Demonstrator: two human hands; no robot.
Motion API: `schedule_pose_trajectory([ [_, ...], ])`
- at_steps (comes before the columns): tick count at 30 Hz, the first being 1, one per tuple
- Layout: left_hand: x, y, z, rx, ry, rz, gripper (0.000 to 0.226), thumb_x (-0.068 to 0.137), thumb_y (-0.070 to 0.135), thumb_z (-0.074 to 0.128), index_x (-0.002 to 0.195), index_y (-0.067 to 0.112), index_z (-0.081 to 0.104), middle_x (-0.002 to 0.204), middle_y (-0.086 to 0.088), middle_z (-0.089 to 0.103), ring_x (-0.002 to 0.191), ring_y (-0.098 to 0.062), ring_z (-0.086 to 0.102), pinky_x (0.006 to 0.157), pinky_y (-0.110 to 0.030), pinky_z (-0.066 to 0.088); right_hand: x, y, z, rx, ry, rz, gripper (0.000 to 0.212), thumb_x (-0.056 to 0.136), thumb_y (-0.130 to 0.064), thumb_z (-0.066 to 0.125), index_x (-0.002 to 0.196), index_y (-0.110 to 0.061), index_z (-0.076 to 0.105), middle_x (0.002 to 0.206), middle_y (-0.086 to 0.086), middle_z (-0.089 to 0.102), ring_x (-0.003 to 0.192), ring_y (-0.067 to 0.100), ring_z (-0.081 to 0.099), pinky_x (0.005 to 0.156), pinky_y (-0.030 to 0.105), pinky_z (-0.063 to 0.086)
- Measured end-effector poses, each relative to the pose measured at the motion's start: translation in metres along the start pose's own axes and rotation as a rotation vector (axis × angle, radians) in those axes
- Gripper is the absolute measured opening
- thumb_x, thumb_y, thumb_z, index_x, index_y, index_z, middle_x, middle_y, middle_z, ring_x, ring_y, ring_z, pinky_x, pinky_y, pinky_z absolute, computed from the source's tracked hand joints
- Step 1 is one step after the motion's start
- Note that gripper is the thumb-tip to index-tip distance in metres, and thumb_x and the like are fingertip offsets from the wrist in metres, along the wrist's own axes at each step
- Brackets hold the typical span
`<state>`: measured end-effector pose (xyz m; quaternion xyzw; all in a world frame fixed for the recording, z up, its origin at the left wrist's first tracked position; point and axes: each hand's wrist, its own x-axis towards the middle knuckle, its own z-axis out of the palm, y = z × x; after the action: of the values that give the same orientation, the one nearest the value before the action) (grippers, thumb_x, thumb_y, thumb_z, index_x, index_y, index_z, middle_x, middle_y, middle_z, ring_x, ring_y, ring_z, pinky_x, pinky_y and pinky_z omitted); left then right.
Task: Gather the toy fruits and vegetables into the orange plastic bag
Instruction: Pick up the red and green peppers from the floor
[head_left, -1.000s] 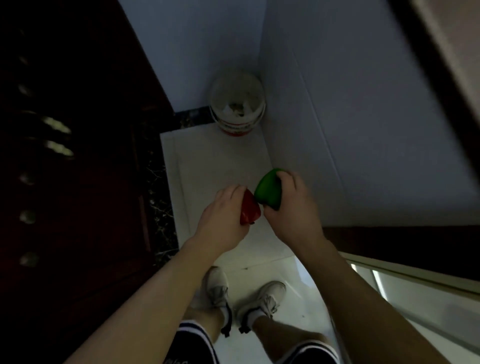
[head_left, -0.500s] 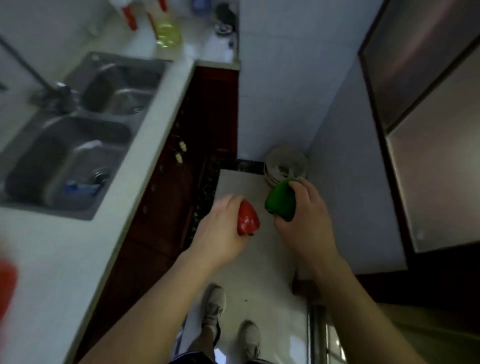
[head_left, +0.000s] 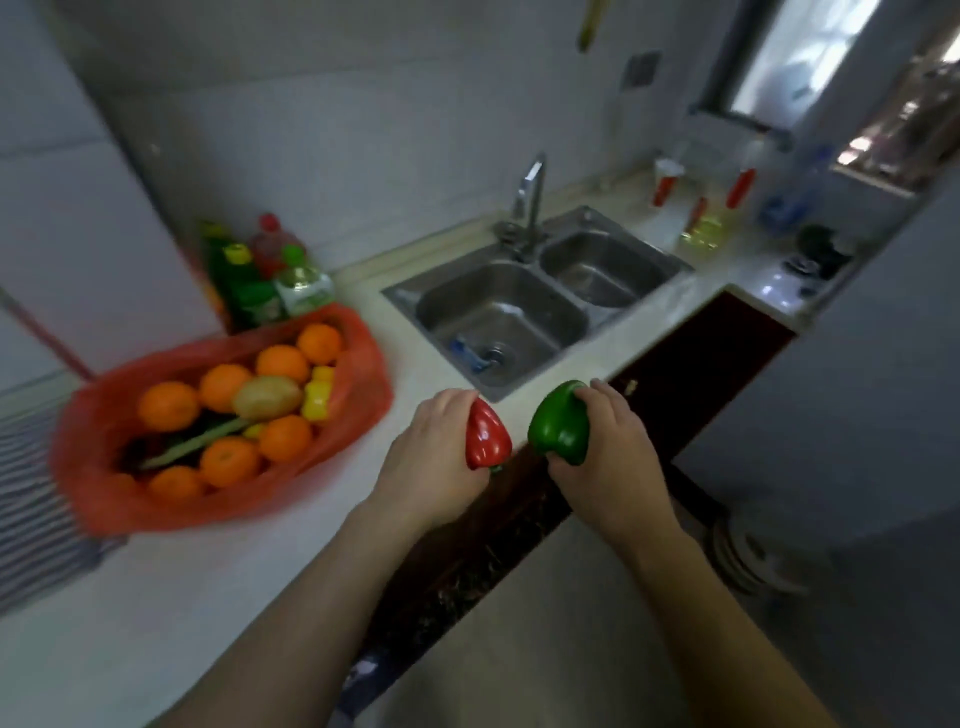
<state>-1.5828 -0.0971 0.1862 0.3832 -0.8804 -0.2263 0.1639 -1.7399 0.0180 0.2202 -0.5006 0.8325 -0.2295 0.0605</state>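
hands over counter edge (head_left: 613, 374), left hand (head_left: 434, 462) clamped on red pepper (head_left: 485, 436), right hand (head_left: 615, 457) on green pepper (head_left: 558, 423), orange bag (head_left: 104, 499) well apart.

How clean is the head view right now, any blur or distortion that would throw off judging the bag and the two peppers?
Head view: motion blur smears the orange plastic bag and the striped cloth at far left; the red pepper and green pepper read fairly sharp in the left hand and right hand; wide-angle distortion tilts and bends the counter and sink; the window is blown out.
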Motion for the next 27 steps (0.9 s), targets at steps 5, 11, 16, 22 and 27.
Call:
schedule_pose_trajectory([
  [5,-0.015,-0.094,-0.063,0.013,0.106,-0.125,0.077,0.072,0.03,0.07,0.14,0.024,0.034,0.138,0.005,0.037,0.126,-0.018,0.037,0.095,-0.029,0.038,0.032,-0.099,0.053,0.014,-0.064,-0.149,0.077,0.073,-0.026,0.076,0.139,-0.02,0.038,0.148,-0.001,0.034,0.13,0.019,0.038,0.103,0.026,0.028],
  [11,-0.036,-0.209,-0.121,0.017,0.163,-0.31,0.073,0.072,0.03,0.07,0.138,0.023,0.04,0.13,-0.001,0.04,0.123,-0.024,0.041,0.096,-0.033,0.038,0.062,-0.204,0.131,0.036,-0.189,-0.294,0.072,0.073,-0.026,0.073,0.137,-0.021,0.041,0.147,0.0,0.037,0.125,0.025,0.043,0.099,0.033,0.038],
  [16,-0.048,-0.265,-0.129,0.012,0.139,-0.479,0.079,0.072,0.032,0.069,0.142,0.019,0.036,0.133,-0.005,0.04,0.127,-0.028,0.04,0.1,-0.039,0.04,0.084,-0.245,0.175,0.017,-0.34,-0.422,0.074,0.071,-0.024,0.073,0.138,-0.017,0.042,0.148,0.004,0.037,0.128,0.029,0.042,0.102,0.037,0.039],
  [22,-0.045,-0.297,-0.114,0.014,0.118,-0.648,0.084,0.074,0.032,0.07,0.146,0.02,0.03,0.134,-0.004,0.037,0.127,-0.028,0.04,0.1,-0.042,0.042,0.128,-0.266,0.216,-0.021,-0.495,-0.605,0.071,0.076,-0.026,0.066,0.141,-0.021,0.037,0.153,0.001,0.029,0.131,0.028,0.037,0.105,0.038,0.036],
  [27,-0.034,-0.311,-0.108,0.003,0.149,-0.81,0.083,0.071,0.027,0.068,0.145,0.02,0.033,0.128,-0.003,0.039,0.123,-0.027,0.042,0.099,-0.039,0.044,0.164,-0.275,0.254,-0.008,-0.632,-0.733,0.069,0.076,-0.024,0.063,0.14,-0.024,0.036,0.153,-0.001,0.027,0.13,0.029,0.039,0.101,0.04,0.04],
])
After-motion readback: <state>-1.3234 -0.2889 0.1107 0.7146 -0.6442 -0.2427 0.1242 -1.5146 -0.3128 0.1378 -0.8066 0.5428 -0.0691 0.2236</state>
